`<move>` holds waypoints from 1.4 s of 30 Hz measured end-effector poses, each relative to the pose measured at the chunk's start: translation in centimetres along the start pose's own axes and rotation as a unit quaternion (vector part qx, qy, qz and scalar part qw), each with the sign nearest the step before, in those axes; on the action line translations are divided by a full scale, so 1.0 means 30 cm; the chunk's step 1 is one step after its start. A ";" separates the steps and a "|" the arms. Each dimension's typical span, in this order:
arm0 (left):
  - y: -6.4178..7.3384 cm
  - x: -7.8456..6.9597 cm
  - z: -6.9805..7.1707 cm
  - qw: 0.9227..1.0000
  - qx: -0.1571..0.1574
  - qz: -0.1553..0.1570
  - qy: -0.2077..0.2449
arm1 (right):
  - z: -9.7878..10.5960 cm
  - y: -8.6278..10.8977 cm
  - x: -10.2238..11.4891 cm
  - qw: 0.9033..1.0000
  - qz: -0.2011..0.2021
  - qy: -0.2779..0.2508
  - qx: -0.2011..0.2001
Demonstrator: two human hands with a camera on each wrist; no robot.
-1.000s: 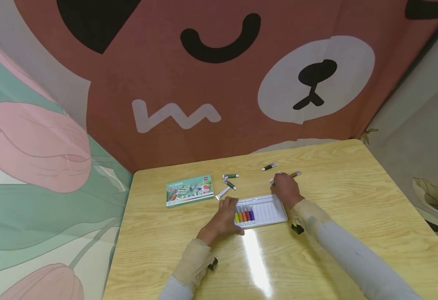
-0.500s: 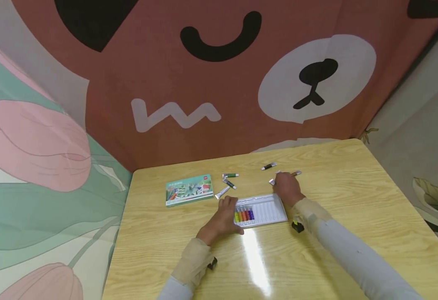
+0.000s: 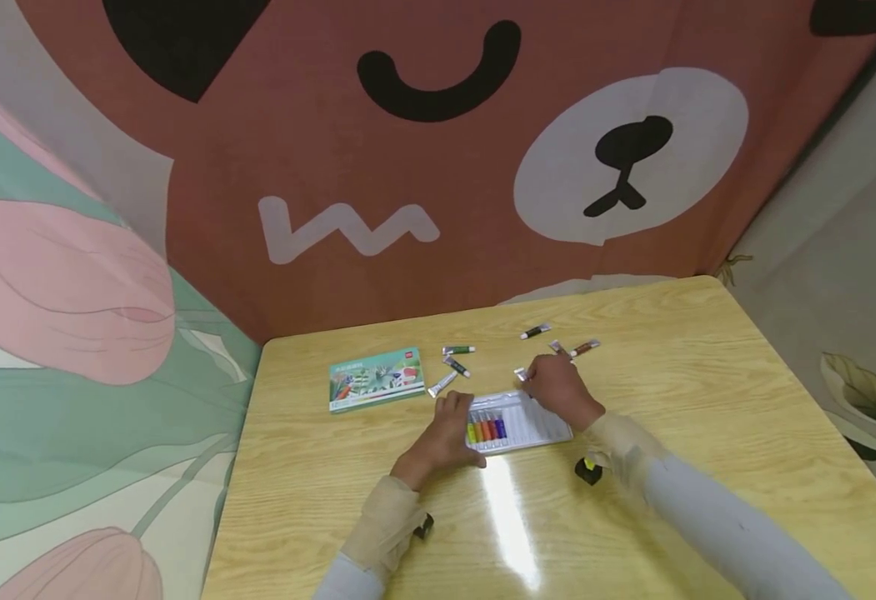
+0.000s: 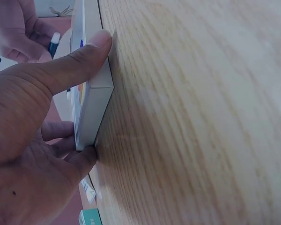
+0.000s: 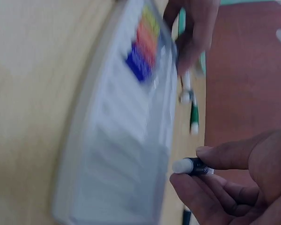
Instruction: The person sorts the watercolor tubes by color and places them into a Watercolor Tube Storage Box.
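Note:
My left hand point(image 3: 441, 437) grips the left end of a white plastic tray point(image 3: 538, 425). Its thumb lies along the front wall, and the other fingers hold the far side. Inside the tray, several paint tubes point(image 3: 486, 430) in yellow, orange, red and purple lie side by side at the left; the slots to their right are bare. Over the back edge of the tray, my right hand point(image 3: 565, 390) pinches a dark blue paint tube point(image 5: 199, 166) between thumb and fingers. The tube's white cap point(image 5: 182, 166) points towards the tray in the right wrist view.
A teal paint box point(image 3: 376, 379) lies left of the tray. Between them and behind are a green tube point(image 3: 458, 350), a dark green tube point(image 3: 456, 367) and a white tube point(image 3: 443, 383). A black tube point(image 3: 535, 331) and a brown tube point(image 3: 584, 347) lie farther back.
My right hand has lifted the dark blue tube from the table behind the tray and moved left, over the tray's back edge. The left hand keeps its grip on the tray.

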State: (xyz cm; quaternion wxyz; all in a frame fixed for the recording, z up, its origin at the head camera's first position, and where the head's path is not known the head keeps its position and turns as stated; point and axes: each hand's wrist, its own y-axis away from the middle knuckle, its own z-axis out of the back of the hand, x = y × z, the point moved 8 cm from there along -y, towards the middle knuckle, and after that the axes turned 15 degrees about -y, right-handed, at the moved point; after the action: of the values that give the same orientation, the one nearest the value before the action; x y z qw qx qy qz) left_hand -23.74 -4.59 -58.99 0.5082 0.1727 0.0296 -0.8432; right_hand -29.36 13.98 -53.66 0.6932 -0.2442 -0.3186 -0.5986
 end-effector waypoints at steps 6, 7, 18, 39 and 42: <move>0.002 0.004 0.000 1.000 0.008 0.010 0.010 | -0.093 0.070 -0.041 0.984 -0.114 -0.120 0.064; 0.002 0.005 -0.001 1.000 0.009 0.011 0.011 | -0.103 0.079 -0.044 0.981 -0.123 -0.131 0.068; 0.002 0.001 0.001 1.000 0.015 0.012 0.016 | -0.156 0.111 -0.023 0.981 -0.125 -0.136 0.056; 0.002 0.002 0.002 1.000 0.011 0.009 0.025 | -0.190 0.099 -0.025 0.995 -0.062 -0.067 0.029; 0.003 0.001 0.001 1.000 0.012 0.009 0.026 | -0.190 0.101 -0.021 0.996 -0.053 -0.058 0.028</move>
State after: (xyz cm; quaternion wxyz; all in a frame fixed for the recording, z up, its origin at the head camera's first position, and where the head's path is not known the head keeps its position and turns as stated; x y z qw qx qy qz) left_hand -23.69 -4.66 -58.96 0.5128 0.2007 0.0315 -0.8341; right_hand -25.57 10.78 -57.85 0.6472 -0.2418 -0.3877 -0.6102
